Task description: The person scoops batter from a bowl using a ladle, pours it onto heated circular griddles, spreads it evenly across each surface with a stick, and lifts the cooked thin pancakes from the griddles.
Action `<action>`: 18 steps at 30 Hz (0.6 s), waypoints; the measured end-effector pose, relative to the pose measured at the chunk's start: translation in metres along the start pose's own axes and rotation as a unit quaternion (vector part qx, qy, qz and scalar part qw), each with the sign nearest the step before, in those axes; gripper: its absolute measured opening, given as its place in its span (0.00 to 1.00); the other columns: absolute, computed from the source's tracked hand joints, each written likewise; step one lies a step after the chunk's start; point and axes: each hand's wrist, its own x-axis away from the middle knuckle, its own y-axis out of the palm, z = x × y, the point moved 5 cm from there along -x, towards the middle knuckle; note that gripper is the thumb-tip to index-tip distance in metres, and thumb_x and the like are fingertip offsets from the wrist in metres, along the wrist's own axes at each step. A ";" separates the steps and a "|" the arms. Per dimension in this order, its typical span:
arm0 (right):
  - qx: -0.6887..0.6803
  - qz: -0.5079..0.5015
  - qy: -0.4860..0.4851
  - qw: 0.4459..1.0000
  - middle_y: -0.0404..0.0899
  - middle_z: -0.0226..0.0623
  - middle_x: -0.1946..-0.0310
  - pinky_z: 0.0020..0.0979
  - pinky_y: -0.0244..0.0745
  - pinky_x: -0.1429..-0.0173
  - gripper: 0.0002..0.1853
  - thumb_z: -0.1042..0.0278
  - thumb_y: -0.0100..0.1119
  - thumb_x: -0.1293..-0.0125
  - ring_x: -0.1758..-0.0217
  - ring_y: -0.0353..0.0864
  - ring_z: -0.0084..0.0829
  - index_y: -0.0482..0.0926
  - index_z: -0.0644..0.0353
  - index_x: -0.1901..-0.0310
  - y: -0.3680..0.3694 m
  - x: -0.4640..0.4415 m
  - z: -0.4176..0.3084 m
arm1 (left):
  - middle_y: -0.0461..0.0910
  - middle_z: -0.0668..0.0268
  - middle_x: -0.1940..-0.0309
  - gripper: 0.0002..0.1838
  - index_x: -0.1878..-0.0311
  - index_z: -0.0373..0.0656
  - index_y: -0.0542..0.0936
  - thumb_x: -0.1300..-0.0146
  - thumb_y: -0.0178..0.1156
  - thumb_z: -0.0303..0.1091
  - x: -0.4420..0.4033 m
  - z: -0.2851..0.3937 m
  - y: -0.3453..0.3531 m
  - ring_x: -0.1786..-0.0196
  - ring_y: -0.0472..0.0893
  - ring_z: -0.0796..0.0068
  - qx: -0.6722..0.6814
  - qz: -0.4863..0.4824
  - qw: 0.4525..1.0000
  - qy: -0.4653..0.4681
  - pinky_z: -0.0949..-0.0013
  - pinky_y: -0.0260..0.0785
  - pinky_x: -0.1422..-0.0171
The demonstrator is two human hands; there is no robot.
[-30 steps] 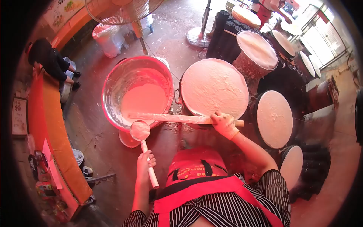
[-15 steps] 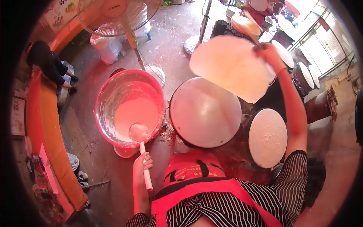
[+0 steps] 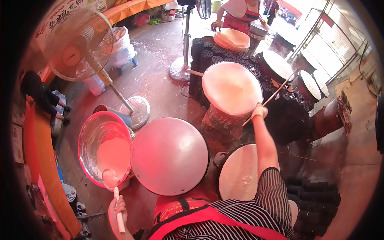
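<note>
My left hand (image 3: 119, 209) is closed round the pale handle of a ladle (image 3: 110, 178). Its bowl hangs at the near rim of a large basin (image 3: 86, 154) of pale batter (image 3: 114, 155). My right hand (image 3: 260, 111) reaches forward, its fingers closed on a long thin stick (image 3: 276, 93). That hand is beside the near right edge of a round flat pancake (image 3: 231, 86), which lies on a round stand. Between basin and stand is a bare round griddle (image 3: 170, 156). Another griddle, carrying a pale pancake (image 3: 239, 172), is partly hidden by my right arm.
A standing fan (image 3: 78, 46) is at the left, another fan pole (image 3: 187, 38) ahead. Black perforated briquettes (image 3: 224, 53) are stacked beyond the stand. A co-worker in a red apron (image 3: 239, 21) stands behind a pancake stack (image 3: 232, 39). More griddles (image 3: 276, 66) line the right.
The pancake that hung from my right hand now lies on the stand, and that hand is on the stick. My view has shifted. The ladle stays in my left hand.
</note>
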 end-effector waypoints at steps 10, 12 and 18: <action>-0.063 0.076 -0.197 0.975 0.80 0.40 0.76 0.45 0.76 0.67 0.13 0.63 0.56 0.32 0.74 0.80 0.43 0.80 0.64 0.55 -0.015 -0.005 0.063 | 0.66 0.66 0.73 0.14 0.45 0.24 0.65 0.25 0.45 0.27 -0.010 0.012 -0.001 0.80 0.65 0.82 0.008 -0.010 1.000 0.008 0.79 0.64 0.79; -0.259 -0.257 -0.057 0.929 0.65 0.24 0.81 0.26 0.63 0.82 0.14 0.64 0.54 0.28 0.85 0.64 0.20 0.74 0.58 0.44 -0.008 0.093 0.015 | 0.69 0.64 0.72 0.16 0.42 0.22 0.64 0.25 0.45 0.26 -0.016 0.030 -0.005 0.80 0.65 0.81 -0.046 -0.006 0.999 0.019 0.78 0.64 0.79; 0.182 -0.700 -0.010 0.691 0.73 0.28 0.78 0.23 0.57 0.84 0.25 0.52 0.48 0.23 0.87 0.64 0.20 0.68 0.54 0.31 0.030 0.437 -0.079 | 0.68 0.64 0.69 0.12 0.46 0.26 0.63 0.27 0.49 0.24 -0.036 0.107 -0.014 0.80 0.64 0.84 0.018 0.022 0.999 0.021 0.82 0.61 0.80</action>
